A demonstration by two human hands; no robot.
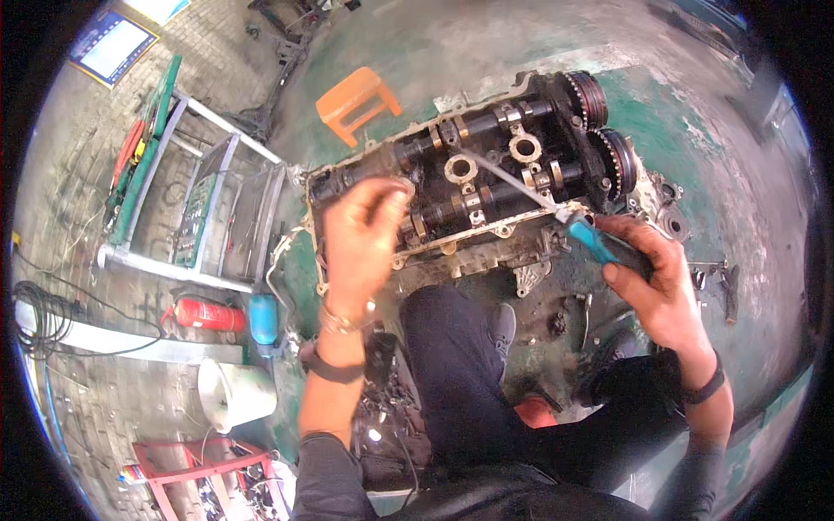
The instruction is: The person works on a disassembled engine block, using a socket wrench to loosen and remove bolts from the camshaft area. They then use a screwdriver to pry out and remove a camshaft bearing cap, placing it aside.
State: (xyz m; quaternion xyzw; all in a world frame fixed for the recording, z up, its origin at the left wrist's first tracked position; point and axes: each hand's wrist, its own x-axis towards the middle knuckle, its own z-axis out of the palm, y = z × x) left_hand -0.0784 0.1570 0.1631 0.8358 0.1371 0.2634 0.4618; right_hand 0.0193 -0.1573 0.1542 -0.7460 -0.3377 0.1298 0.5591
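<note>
Right fingers (pixel 645 236) hold a teal screwdriver (pixel 596 240) over the engine (pixel 432 180); left fingers (pixel 393 207) hover above

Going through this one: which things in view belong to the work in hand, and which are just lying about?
Apparently in the work:
- screwdriver, in the right hand
- engine, with the left hand near it

Apparently lying about:
- stool
- extinguisher
- bucket
- blue bottle

Worn green-grey floor (pixel 452 50): orange stool (pixel 349 92); small dark parts (pixel 560 324) scattered near engine (pixel 486 189).
</note>
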